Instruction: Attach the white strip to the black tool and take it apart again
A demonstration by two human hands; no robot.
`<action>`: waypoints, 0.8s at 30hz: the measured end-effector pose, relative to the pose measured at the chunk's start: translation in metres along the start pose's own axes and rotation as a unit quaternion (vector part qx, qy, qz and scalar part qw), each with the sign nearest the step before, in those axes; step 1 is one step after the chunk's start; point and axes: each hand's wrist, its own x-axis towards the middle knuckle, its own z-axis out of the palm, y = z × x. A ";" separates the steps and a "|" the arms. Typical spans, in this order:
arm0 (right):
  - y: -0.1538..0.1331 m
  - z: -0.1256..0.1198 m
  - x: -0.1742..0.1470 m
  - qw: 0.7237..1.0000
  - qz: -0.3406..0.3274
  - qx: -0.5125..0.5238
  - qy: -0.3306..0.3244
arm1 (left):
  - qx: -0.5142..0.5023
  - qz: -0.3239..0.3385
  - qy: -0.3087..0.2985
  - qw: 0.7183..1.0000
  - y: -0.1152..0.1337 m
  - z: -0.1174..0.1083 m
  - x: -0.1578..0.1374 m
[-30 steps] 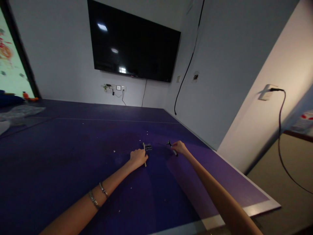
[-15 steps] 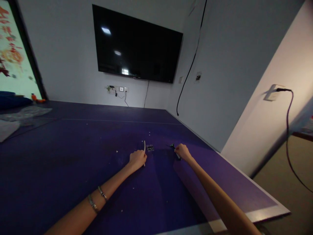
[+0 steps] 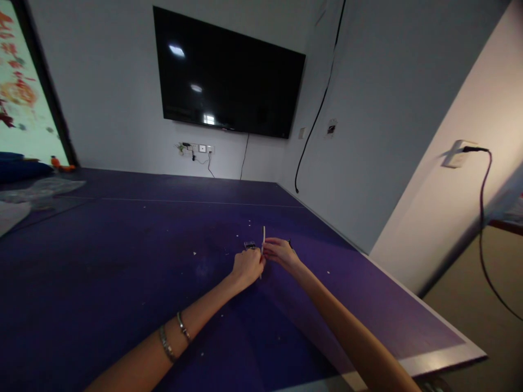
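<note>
My left hand (image 3: 248, 268), with two bracelets on its forearm, is closed around a thin pale stick (image 3: 263, 235) that stands nearly upright over the purple tabletop. From the other side my right hand (image 3: 281, 253) reaches in, its fingertips pinched at the middle of the same stick. Just behind the right hand lies a dark razor-like tool (image 3: 291, 246), mostly hidden by that hand. A small dark item with light markings (image 3: 249, 245) lies beyond my left knuckles; its kind is too small to tell.
The purple table (image 3: 122, 261) carries several tiny white scraps. Clear plastic wrapping (image 3: 44, 188) lies at the far left. A television (image 3: 232, 71) hangs on the wall behind, and a black cable (image 3: 312, 130) dangles near the corner.
My right hand has let go of the dark razor-like tool and moved left to the stick. My left hand has shifted right with the stick, so both hands now meet.
</note>
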 end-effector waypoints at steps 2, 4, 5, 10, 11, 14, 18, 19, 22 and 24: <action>-0.004 -0.004 -0.002 1.000 -0.001 0.000 0.010 | -0.007 0.008 0.003 1.000 0.003 0.002 0.002; -0.006 -0.011 -0.002 1.000 -0.001 -0.010 0.028 | -0.016 0.018 0.006 1.000 0.006 0.005 0.005; -0.006 -0.015 -0.002 0.999 -0.003 -0.017 0.038 | -0.022 0.024 0.007 0.999 0.009 0.007 0.007; -0.011 -0.044 0.002 0.997 -0.023 -0.039 0.062 | -0.044 0.061 0.025 0.997 0.024 0.015 0.017; -0.014 -0.053 0.004 0.996 -0.026 -0.051 0.066 | -0.045 0.069 0.034 0.996 0.025 0.016 0.019; -0.024 -0.084 0.007 0.983 -0.033 -0.153 0.098 | -0.037 0.082 0.067 0.994 0.018 0.016 0.027; -0.030 -0.124 0.014 0.954 -0.008 -0.265 0.140 | -0.012 0.052 0.080 0.995 -0.013 0.017 0.042; -0.029 -0.131 0.016 0.949 0.001 -0.281 0.141 | -0.005 0.042 0.073 0.996 -0.021 0.019 0.046; -0.021 -0.144 0.022 0.927 0.021 -0.345 0.145 | -0.011 0.050 0.050 0.997 -0.046 0.027 0.054; -0.015 -0.148 0.027 0.909 0.024 -0.388 0.148 | -0.021 0.056 0.028 0.998 -0.058 0.034 0.057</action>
